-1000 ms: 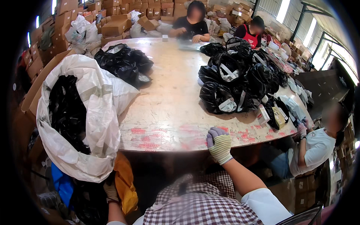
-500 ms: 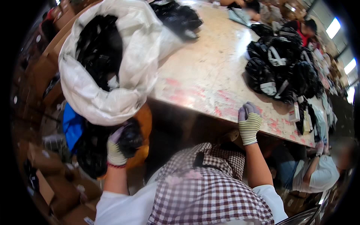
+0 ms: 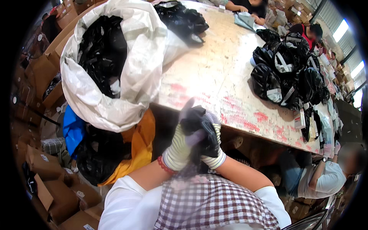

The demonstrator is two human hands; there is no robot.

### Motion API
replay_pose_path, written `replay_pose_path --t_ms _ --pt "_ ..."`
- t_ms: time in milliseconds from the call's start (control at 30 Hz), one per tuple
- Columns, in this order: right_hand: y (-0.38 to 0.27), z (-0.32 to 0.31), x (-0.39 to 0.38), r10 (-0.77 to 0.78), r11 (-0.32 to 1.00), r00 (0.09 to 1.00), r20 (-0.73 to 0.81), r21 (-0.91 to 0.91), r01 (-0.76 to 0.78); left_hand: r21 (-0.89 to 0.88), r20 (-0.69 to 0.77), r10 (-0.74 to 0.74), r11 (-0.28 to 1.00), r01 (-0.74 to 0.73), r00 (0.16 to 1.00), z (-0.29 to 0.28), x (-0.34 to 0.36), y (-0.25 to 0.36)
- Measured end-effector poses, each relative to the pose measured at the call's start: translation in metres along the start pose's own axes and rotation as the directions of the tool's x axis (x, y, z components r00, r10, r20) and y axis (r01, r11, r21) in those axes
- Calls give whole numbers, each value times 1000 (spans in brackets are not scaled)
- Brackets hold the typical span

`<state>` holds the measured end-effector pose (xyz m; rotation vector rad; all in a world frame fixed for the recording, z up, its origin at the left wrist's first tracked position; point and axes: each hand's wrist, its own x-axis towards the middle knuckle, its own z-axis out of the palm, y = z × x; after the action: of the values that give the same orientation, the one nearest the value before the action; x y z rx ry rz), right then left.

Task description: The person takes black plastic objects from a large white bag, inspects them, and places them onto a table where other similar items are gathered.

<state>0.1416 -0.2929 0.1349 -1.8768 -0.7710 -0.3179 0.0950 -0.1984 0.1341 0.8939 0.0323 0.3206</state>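
Observation:
Both my hands wear striped work gloves and meet in front of my chest, below the near edge of the table (image 3: 214,76). My left hand (image 3: 180,147) and my right hand (image 3: 214,147) together grip a small black plastic bag (image 3: 199,126), which is blurred by motion. A big white sack (image 3: 126,73) full of black bags leans against the table's left end, just left of my hands.
A pile of black bags with white labels (image 3: 287,76) lies on the table's right side, another pile (image 3: 184,19) at the far end. An orange bag (image 3: 142,145) and a blue bag (image 3: 73,128) sit on the floor. Cardboard boxes (image 3: 42,184) line the left. A seated person (image 3: 326,176) is at right, others at the far end.
My left hand came up from the floor bags with a black bag. My right hand left the table edge and joined it on the bag in front of me.

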Motion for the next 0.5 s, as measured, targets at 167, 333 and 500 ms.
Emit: replay_pose_path --t_ms 167,333,500 --pt "33 0 67 -39 998 988 150 -44 46 184 9 220 959 -218 975 -12 72 7" --pt "106 -1 124 532 819 824 192 130 -559 867 375 435 149 -476 819 -53 125 28" --pt "115 23 207 298 951 954 14 85 -298 906 323 335 160 -391 885 -50 129 26"
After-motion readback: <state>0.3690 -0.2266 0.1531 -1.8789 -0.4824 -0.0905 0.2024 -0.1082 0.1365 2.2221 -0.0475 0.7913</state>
